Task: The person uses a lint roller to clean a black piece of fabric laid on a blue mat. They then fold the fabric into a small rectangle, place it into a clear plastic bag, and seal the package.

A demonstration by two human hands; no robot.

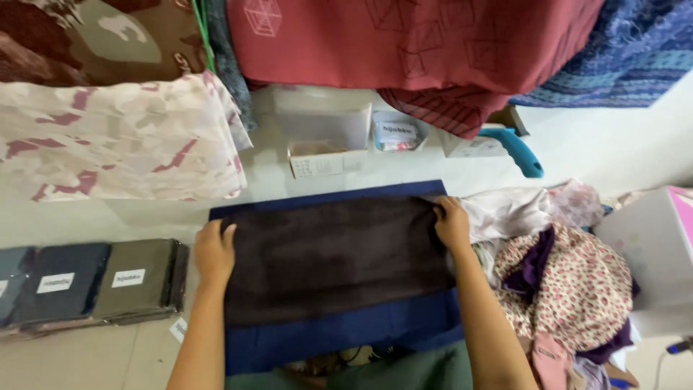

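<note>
We press our left hand [214,253] flat, fingers spread, on the left edge of the dark brown cloth [332,253], and our right hand [452,224] lies on its upper right corner, fingers curled over the edge; whether they pinch the fabric we cannot tell. The dark brown cloth lies spread over a blue cloth [339,336], which shows as a band above it and a wider band below it.

Left of the dark brown cloth lies a row of flat folded cloth packets [94,282] in clear wrap, olive, dark blue and grey, each with a small white rectangular label [128,278]. A white tag [178,329] lies just below the row.

Above the dark brown cloth stands an open white box [325,155]; its contents are unclear. Right of the box sits a small clear packet [397,133] with a white label.

Right of the dark brown cloth is a heap of loose fabrics [563,274], floral, purple and pale, and beyond it a white box with a pink edge [650,245].
</note>
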